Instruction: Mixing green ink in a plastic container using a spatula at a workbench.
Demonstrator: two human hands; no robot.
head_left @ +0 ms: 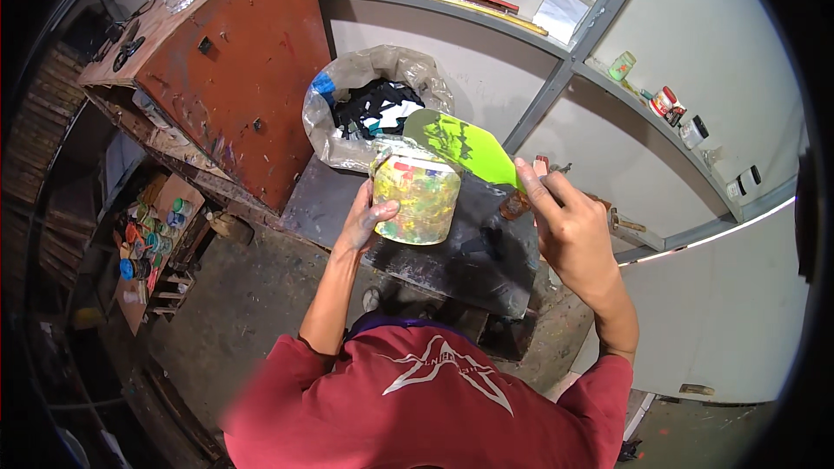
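My left hand [363,221] is wrapped round the near-left side of a round tub [419,201], its outside smeared with yellow, green and red paint. Pinched between the fingers of my right hand [569,230] is a flat lime-green scraper [478,149] with dark smears toward its far end. The blade slants up and left, passing above the tub's right rim; whether they touch I cannot tell. What lies inside the tub is hidden from this angle.
Behind the tub stands a clear plastic bag [323,135] holding dark and white scraps. Below is a dark, stained tabletop [334,200]. A reddish cabinet [234,78] rises at the left, near a low board with paint jars [156,243]. Small jars [665,102] line a wall ledge at right.
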